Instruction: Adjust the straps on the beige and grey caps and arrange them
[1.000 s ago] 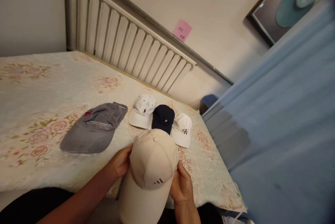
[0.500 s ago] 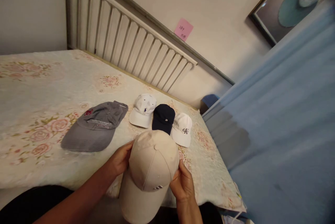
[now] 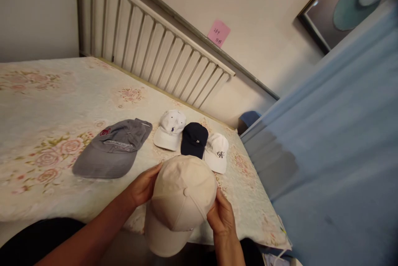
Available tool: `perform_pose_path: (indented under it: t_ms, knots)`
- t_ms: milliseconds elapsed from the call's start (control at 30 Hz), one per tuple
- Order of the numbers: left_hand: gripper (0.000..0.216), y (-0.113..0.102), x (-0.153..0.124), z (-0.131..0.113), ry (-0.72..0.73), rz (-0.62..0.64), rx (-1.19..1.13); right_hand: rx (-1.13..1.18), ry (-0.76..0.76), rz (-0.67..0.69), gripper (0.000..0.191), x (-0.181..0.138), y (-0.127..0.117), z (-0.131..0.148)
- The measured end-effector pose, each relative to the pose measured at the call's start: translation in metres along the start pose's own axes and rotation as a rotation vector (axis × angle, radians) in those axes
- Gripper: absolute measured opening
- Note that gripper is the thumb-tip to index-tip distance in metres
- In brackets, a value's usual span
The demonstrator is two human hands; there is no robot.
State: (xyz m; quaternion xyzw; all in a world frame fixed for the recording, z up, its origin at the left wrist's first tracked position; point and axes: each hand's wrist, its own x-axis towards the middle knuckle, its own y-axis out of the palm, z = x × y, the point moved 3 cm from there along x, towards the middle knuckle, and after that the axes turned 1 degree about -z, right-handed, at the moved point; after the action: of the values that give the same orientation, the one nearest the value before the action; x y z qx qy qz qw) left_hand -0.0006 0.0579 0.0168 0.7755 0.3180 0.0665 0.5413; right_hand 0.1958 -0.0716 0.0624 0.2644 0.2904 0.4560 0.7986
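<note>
A beige baseball cap (image 3: 183,199) is held up over the bed's near edge, its brim pointing down toward me. My left hand (image 3: 145,184) grips the cap's left side, and part of its fingers is hidden behind the crown. On the opposite side my right hand (image 3: 221,213) is closed on the cap's edge. Just beyond lie a white cap (image 3: 169,130) with a small dark emblem, a navy cap (image 3: 194,139) and another white cap (image 3: 217,153) marked CK, side by side. A flattened grey cap (image 3: 113,150) rests to their left.
The caps lie on a flowered bedspread (image 3: 93,104). A white radiator (image 3: 155,46) runs along the wall behind, under a pink note (image 3: 219,32). A blue curtain (image 3: 329,154) hangs at the right, near a framed picture (image 3: 345,8).
The beige cap has tipped so its brim sits further underneath and its front logo is mostly out of sight. My right hand has shifted slightly right. The other caps have stayed put.
</note>
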Motion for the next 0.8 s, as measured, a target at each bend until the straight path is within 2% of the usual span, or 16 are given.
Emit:
perform_pose_path:
  t_ms: [300, 500, 667, 800]
  knots:
    - [0.032, 0.007, -0.007, -0.007, 0.079, 0.055, 0.019, 0.014, 0.039, 0.005, 0.028, 0.000, -0.002, 0.001]
    - [0.034, 0.003, -0.003, -0.006, 0.044, 0.074, 0.057, -0.018, 0.062, -0.006, 0.027, 0.008, 0.002, -0.003]
    - [0.031, -0.002, 0.003, -0.005, -0.034, 0.017, 0.026, 0.013, 0.091, -0.065, 0.019, 0.021, -0.002, -0.008]
    - [0.029, -0.005, 0.005, -0.004, -0.044, -0.063, 0.020, 0.040, 0.092, -0.086, 0.018, 0.031, -0.007, -0.010]
